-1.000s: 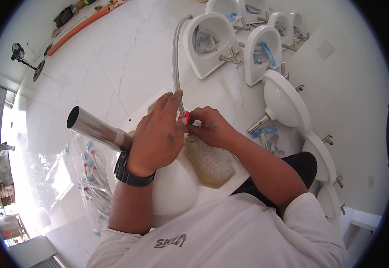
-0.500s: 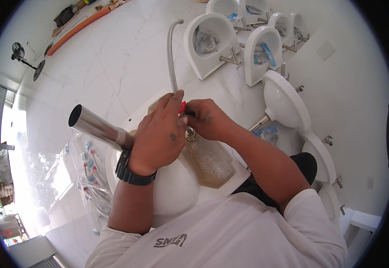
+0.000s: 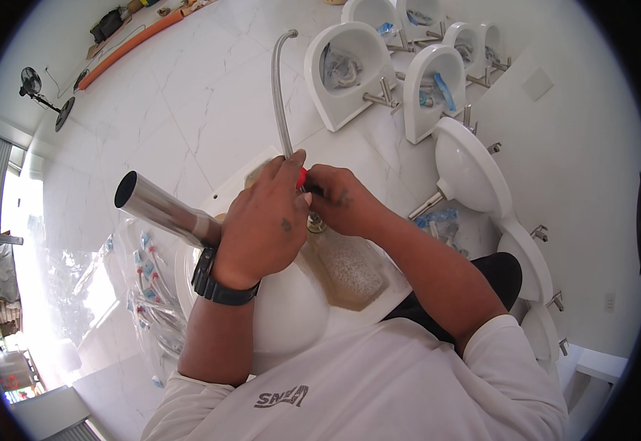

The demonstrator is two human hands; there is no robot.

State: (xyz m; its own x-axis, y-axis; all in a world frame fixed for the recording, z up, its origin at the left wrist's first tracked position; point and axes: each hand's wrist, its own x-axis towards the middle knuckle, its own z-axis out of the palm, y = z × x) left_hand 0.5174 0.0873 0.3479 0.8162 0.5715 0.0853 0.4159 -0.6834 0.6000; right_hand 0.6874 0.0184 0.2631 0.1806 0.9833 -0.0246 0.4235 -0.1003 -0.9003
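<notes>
An upturned white washbasin (image 3: 287, 312) lies in front of me. From its underside a braided metal hose (image 3: 281, 110) rises and bends over at its far end. My left hand (image 3: 262, 220) is closed round the lower part of this hose, its fingers pointing away from me. Against it, my right hand (image 3: 341, 197) pinches at the same spot, fingertips partly hidden. Between both hands shows a small red piece (image 3: 301, 178) on the hose. Just below sits a metal fitting (image 3: 316, 223) in the basin's hollow. A shiny drain pipe (image 3: 162, 209) sticks up left of my left hand.
Several white basins with taps, such as one basin (image 3: 346, 70), stand at the far right and along the wall. Bagged hoses (image 3: 151, 294) lie on the floor at left. Farther off are an orange pipe (image 3: 133, 48) and a black fan (image 3: 31, 82).
Both hands stay at the hose, with only slight finger movement. The hose's free end has shifted slightly left.
</notes>
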